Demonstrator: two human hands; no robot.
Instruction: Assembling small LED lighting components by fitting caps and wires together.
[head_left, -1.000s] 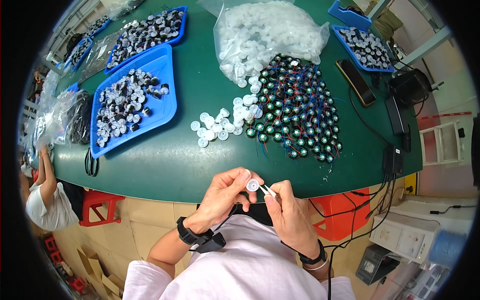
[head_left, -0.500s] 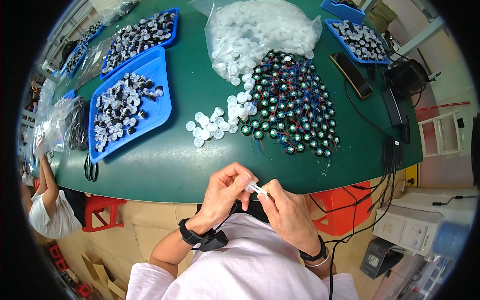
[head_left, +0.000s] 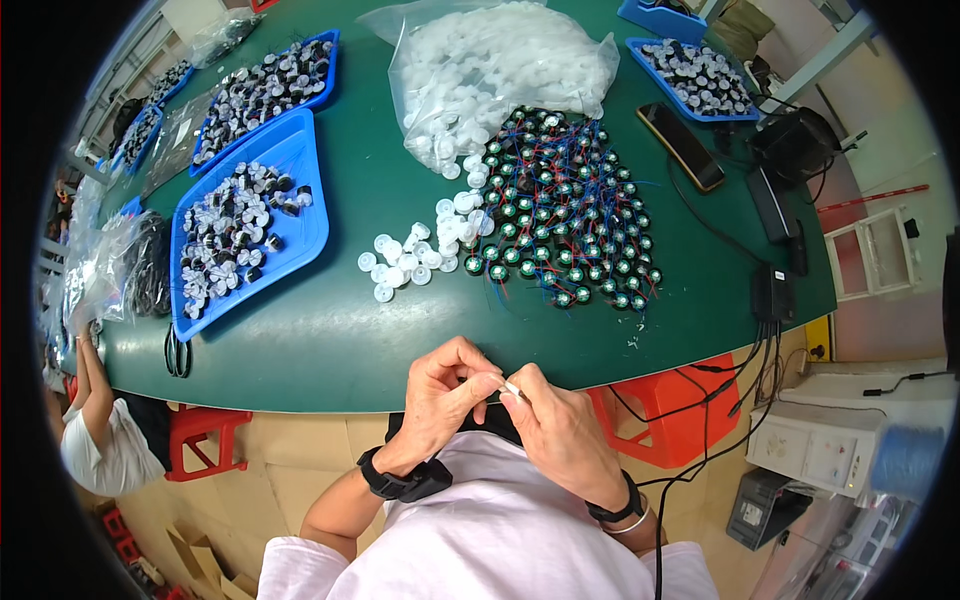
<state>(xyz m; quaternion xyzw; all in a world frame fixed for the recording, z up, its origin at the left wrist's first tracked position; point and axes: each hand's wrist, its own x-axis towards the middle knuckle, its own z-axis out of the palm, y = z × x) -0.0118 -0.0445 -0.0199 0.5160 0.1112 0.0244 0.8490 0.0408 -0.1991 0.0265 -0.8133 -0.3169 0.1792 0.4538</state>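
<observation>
Close to the table's near edge, my left hand (head_left: 440, 400) and my right hand (head_left: 562, 428) meet at the fingertips. A slim white piece (head_left: 513, 389) with a dark end is pinched between my right thumb and forefinger. Its far tip touches my left fingertips. My left thumb and forefinger are pressed together; whatever they hold is hidden by the fingers. Beyond my hands lie loose translucent white plastic caps (head_left: 408, 262). Next to them is a dense group of small round black parts (head_left: 565, 215) with green faces and red and blue wires.
A large clear bag (head_left: 500, 60) of white caps stands at the back. Blue trays (head_left: 300, 235) of capped parts are at left, another tray (head_left: 690, 117) at far right. A phone (head_left: 682, 148) and cables lie right. A co-worker's arm (head_left: 92, 375) shows at left; red stools stand below.
The white cap seen in my left fingers is now hidden, and the white piece shows less of its length. My hands have come closer together. The whole view has shifted slightly.
</observation>
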